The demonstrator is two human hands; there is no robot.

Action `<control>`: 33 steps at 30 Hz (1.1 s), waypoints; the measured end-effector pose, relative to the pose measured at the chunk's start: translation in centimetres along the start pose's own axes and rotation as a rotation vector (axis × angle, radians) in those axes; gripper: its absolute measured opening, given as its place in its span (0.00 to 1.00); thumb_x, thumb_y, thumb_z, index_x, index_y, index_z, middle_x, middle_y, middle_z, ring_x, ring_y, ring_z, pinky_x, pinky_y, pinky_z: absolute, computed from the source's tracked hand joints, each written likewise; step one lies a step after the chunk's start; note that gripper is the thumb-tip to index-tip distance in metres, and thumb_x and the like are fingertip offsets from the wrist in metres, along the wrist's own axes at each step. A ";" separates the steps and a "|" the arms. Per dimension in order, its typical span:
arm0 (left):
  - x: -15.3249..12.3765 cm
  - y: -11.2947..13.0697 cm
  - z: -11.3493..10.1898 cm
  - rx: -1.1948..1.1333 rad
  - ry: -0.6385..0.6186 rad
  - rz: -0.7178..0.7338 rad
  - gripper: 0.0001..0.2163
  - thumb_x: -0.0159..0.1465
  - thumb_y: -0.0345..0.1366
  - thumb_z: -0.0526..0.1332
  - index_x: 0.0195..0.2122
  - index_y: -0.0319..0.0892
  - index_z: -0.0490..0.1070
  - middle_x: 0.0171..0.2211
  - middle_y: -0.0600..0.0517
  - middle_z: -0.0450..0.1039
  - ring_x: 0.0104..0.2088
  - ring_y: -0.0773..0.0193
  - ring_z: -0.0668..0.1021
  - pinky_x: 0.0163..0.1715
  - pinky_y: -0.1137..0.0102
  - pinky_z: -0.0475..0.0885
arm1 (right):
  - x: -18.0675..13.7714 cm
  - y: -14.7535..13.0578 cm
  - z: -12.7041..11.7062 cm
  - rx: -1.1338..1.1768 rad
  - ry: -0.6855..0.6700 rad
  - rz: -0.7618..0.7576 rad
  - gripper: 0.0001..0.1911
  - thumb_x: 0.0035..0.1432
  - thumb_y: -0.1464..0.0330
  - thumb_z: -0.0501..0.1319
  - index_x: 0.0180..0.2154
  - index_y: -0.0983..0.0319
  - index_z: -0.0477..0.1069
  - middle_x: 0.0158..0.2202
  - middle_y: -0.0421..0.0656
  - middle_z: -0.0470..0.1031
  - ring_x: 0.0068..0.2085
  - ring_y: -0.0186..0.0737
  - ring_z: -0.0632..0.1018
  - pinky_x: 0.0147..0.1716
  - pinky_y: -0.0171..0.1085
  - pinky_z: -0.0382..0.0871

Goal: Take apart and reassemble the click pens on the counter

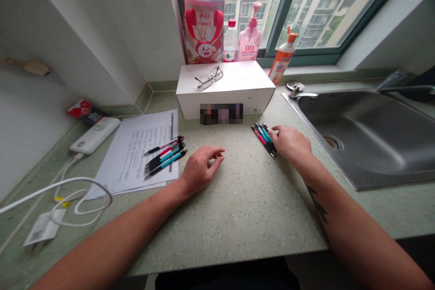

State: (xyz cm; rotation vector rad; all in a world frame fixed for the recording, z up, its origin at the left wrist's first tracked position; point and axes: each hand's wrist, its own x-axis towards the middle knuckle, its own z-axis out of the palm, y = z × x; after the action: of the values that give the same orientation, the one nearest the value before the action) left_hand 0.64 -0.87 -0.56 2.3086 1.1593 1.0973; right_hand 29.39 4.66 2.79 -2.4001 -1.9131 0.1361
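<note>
My left hand (203, 166) rests on the counter with fingers loosely bent, thumb and forefinger apart and nothing between them. To its left, several pens (166, 157) with black, red, light and blue barrels lie side by side on printed sheets of paper (125, 145). My right hand (291, 144) is lowered at the right side of a second row of pens (263, 139), in red, teal and black. Its bent fingers close on the rightmost pen of that row; the fingertips are partly hidden behind the hand.
A white box (227, 81) bearing eyeglasses (209, 78) stands at the back. Behind it are a pink bag (204, 31), a water bottle (230, 41), a pump bottle (250, 38) and an orange-and-white bottle (282, 59). A metal sink (367, 136) lies right; a power bank (95, 135) with cable lies left.
</note>
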 end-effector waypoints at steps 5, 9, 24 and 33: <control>0.0 0.0 0.1 0.004 0.000 0.000 0.08 0.69 0.33 0.60 0.47 0.40 0.74 0.36 0.49 0.78 0.35 0.63 0.79 0.41 0.64 0.76 | -0.2 -0.5 0.4 -0.010 0.011 0.002 0.26 0.67 0.53 0.52 0.56 0.60 0.73 0.54 0.54 0.76 0.51 0.57 0.78 0.44 0.47 0.70; 0.0 -0.1 0.1 0.009 0.007 0.004 0.07 0.69 0.33 0.60 0.46 0.40 0.74 0.36 0.49 0.78 0.35 0.64 0.78 0.41 0.64 0.75 | -0.5 -0.6 0.4 0.020 0.032 -0.025 0.31 0.63 0.46 0.54 0.55 0.61 0.72 0.52 0.55 0.76 0.49 0.57 0.78 0.40 0.46 0.69; 2.0 1.5 -5.7 0.397 -0.128 -0.156 0.08 0.66 0.33 0.63 0.46 0.40 0.74 0.39 0.47 0.78 0.36 0.60 0.78 0.40 0.63 0.75 | -0.7 -0.5 1.2 0.026 0.088 -0.113 0.29 0.62 0.48 0.57 0.53 0.63 0.73 0.46 0.56 0.75 0.44 0.57 0.76 0.33 0.45 0.66; -0.2 -0.6 -8.0 0.947 -0.377 -0.505 0.09 0.67 0.34 0.57 0.41 0.38 0.76 0.40 0.40 0.78 0.43 0.46 0.80 0.39 0.58 0.75 | -2.2 -1.9 0.6 0.081 0.265 -0.234 0.21 0.66 0.56 0.57 0.52 0.63 0.74 0.46 0.54 0.75 0.43 0.52 0.76 0.35 0.44 0.68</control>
State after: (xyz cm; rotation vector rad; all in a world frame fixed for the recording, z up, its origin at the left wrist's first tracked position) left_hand -5.78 -1.03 4.17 2.3806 2.2196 -0.1385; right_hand 26.98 2.99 2.49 -2.0079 -1.9983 -0.1100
